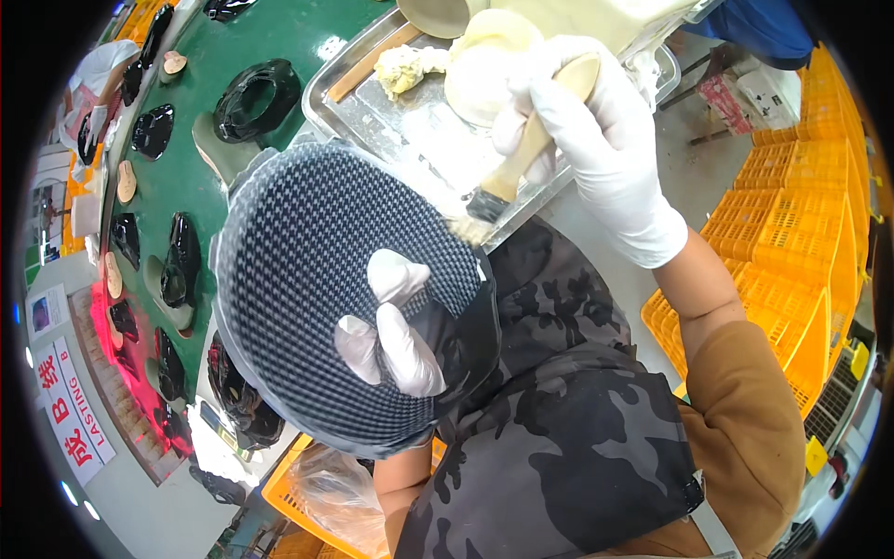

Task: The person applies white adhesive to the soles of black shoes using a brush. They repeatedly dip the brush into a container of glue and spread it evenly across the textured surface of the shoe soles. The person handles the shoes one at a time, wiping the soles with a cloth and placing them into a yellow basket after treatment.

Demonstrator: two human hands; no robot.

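A black shoe upper (307, 233) with a black-and-white woven lining faces up in front of me, its pale edge curving round the far side. Gripping it from below is my left hand (400, 349); its gloved fingertips show against the lining, while the palm is hidden under the upper. My right hand (596, 140), in a white glove, is closed round the wooden handle of a flat brush (507, 172). The brush's pale bristles point down at the upper's right rim and seem to touch it or hang just above it.
A metal tray (358, 70) beyond the upper carries a whitish round container (489, 70) and a crumpled yellowish lump (405, 70). Black shoe parts (256, 101) lie along a green conveyor belt (209, 65) at left. Stacked orange crates (773, 214) stand at right. Another person's gloved hand (107, 61) shows far left.
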